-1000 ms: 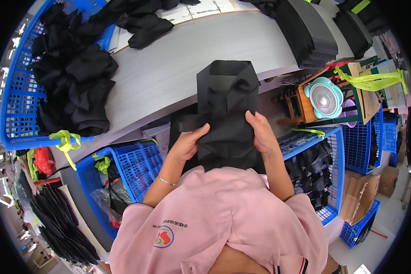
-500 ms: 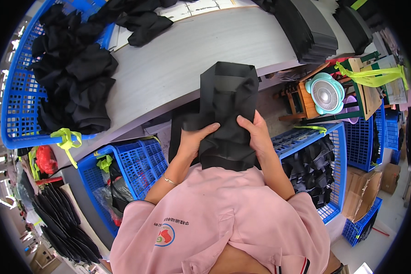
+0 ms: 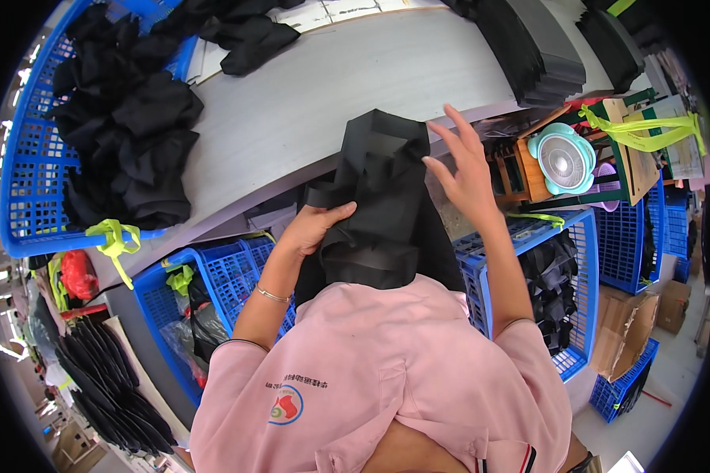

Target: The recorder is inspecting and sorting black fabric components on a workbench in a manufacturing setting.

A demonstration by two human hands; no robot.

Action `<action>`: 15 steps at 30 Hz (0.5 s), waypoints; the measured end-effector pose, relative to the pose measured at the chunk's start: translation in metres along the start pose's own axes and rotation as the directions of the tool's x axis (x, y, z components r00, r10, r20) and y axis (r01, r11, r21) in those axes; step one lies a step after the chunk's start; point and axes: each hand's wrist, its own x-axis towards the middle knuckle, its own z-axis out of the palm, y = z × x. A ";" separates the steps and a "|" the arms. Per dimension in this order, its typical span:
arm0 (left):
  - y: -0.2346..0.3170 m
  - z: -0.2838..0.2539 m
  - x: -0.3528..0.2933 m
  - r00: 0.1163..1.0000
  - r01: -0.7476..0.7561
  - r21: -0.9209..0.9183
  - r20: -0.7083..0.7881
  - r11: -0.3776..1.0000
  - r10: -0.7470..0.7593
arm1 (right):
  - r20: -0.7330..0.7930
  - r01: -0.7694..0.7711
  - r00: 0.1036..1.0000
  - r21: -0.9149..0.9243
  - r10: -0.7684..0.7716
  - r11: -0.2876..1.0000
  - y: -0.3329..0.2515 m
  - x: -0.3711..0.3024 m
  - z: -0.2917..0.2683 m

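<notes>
A black fabric piece (image 3: pixel 383 189), boxy and open at its far end, lies between my body and the table edge. My left hand (image 3: pixel 319 229) grips its left side, thumb on top and the other fingers hidden beneath the cloth. Off the fabric's upper right edge, my right hand (image 3: pixel 461 162) is raised with fingers apart and nothing in it. Its fingertips are close to the fabric's far right corner; whether they touch it I cannot tell.
A blue basket (image 3: pixel 35 189) heaped with black cloth (image 3: pixel 134 142) sits on the grey table (image 3: pixel 315 87) at left. Stacked black panels (image 3: pixel 528 55) lie at far right. Blue crates (image 3: pixel 588 299) flank me on both sides. A teal fan (image 3: pixel 562 160) stands at right.
My right hand has let go of the fabric's right side and moved up and away, fingers spreading. The left hand, still gripping, has shifted slightly left, and the fabric has tilted.
</notes>
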 end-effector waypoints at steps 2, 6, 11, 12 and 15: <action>0.005 0.001 0.001 0.999 -0.044 0.023 0.008 0.999 0.044 | 0.175 0.161 0.975 -0.116 -0.140 0.980 -0.008 0.018 0.002; 0.008 -0.030 0.014 0.980 -0.163 0.179 -0.088 0.970 0.181 | 0.543 0.200 0.774 0.279 -0.326 0.939 -0.017 0.029 -0.004; 0.030 -0.033 -0.003 0.965 -0.227 0.101 0.156 0.969 0.210 | 0.350 -0.246 0.935 0.768 -0.066 0.591 0.017 0.022 -0.027; 0.042 -0.034 -0.001 0.940 -0.254 0.303 0.301 0.919 0.161 | 0.261 -0.231 0.965 0.884 -0.018 0.408 0.028 0.014 -0.018; 0.018 -0.038 0.009 0.999 -0.028 -0.020 0.044 0.999 0.029 | 0.313 -0.333 0.919 0.942 0.238 0.045 0.029 0.001 -0.007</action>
